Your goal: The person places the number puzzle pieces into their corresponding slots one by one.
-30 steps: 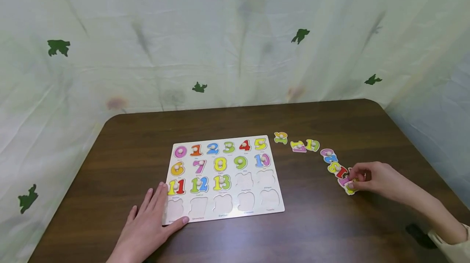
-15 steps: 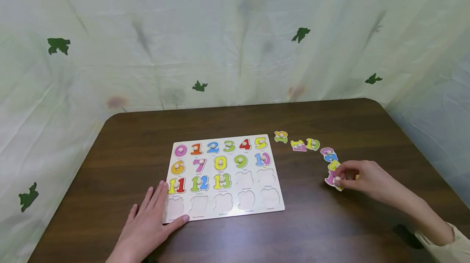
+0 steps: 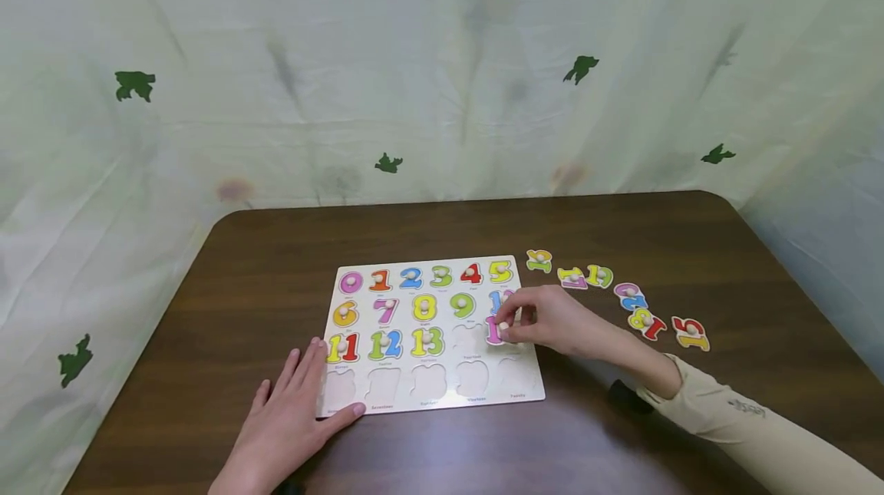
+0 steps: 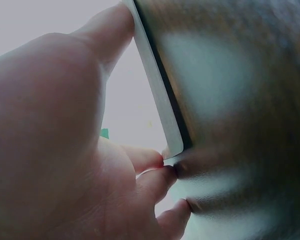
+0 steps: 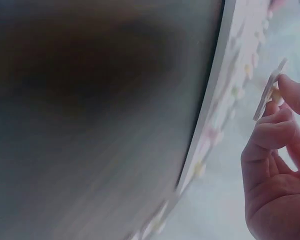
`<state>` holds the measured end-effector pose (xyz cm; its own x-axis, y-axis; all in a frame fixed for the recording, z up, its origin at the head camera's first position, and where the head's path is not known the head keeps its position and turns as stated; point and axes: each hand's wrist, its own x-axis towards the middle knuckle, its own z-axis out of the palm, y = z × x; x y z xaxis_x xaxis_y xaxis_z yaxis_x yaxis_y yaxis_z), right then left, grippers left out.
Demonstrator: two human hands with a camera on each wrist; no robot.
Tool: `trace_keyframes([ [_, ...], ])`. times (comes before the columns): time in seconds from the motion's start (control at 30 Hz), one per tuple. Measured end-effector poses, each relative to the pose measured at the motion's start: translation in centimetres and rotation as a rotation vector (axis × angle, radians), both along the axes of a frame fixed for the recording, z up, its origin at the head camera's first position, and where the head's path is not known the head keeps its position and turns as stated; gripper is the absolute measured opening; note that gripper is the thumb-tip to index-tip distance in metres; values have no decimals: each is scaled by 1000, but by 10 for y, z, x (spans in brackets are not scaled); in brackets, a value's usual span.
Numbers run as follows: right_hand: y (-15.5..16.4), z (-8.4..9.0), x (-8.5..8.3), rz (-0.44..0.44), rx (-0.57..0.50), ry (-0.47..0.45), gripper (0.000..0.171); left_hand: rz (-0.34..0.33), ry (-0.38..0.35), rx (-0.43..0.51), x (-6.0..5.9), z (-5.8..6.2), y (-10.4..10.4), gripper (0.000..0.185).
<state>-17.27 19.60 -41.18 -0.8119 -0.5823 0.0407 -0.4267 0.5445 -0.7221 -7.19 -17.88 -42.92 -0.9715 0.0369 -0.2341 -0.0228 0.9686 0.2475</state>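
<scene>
Piece held over the board's third row, not yet seated

Your right hand [image 3: 552, 320] pinches a pink number piece [image 3: 494, 331] by its peg, just above the empty slots right of 13 on the board [image 3: 433, 395]. Your left hand [image 3: 293, 418] lies flat, fingers straight, on the near-left corner, thumb at the edge. Judged from here, the piece could tilt, catch a slot rim or drop into the wrong slot, since your fingers hide the outline.
</scene>
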Motion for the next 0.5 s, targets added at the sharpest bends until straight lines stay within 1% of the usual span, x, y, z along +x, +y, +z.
trace_keyframes([
  [0.1,-20,-4,-7,55,37,-5,13,-2,7,0,1,0,1,124],
  [0.23,-37,-8,-13,113,89,10,8,-12,29,-4,2,1,1,122],
  [0.37,-47,-9,-17,140,127,11,5,-12,32,-3,2,1,1,122],
  [0.5,-53,-11,-19,150,136,4,6,-3,23,-8,2,1,0,122],
])
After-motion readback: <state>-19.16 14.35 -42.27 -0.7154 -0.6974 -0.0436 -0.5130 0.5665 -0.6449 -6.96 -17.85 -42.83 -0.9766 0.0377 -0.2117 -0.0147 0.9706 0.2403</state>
